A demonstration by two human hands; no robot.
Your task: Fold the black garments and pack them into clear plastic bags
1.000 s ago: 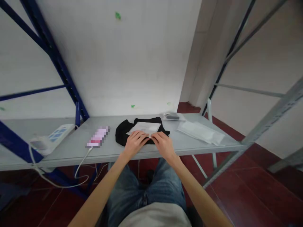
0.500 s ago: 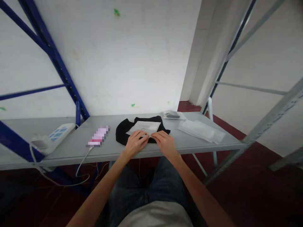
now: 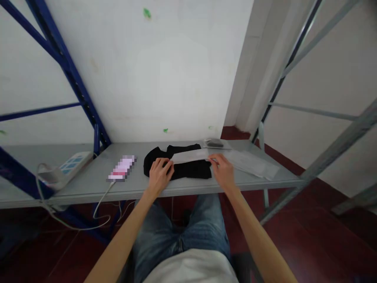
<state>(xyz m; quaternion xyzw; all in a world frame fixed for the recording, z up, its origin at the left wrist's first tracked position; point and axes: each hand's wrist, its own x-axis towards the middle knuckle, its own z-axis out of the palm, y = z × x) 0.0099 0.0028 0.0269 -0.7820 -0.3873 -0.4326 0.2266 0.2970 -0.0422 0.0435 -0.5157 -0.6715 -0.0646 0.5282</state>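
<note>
A white, translucent plastic bag [image 3: 190,156] is stretched sideways between my two hands. My left hand [image 3: 160,173] pinches its left end, and the fingers of my right hand [image 3: 223,172] are closed on its right end. Below the bag lies a folded black cloth item [image 3: 191,170], flat on the grey tabletop [image 3: 141,189]. The bag hides the middle of this cloth, and its exact kind cannot be made out.
To the right lie more clear plastic bags [image 3: 255,164] and, behind them, a small packet with something dark inside [image 3: 216,144]. On the left are a blurred-out phone [image 3: 122,168] with a white cable and a power strip [image 3: 75,167]. Blue posts [image 3: 79,90] and grey posts [image 3: 324,157] flank the table.
My hands have moved apart, the right one farther right. The bag, wider before, now spans between them as a narrow strip, and more of the black cloth's front shows.
</note>
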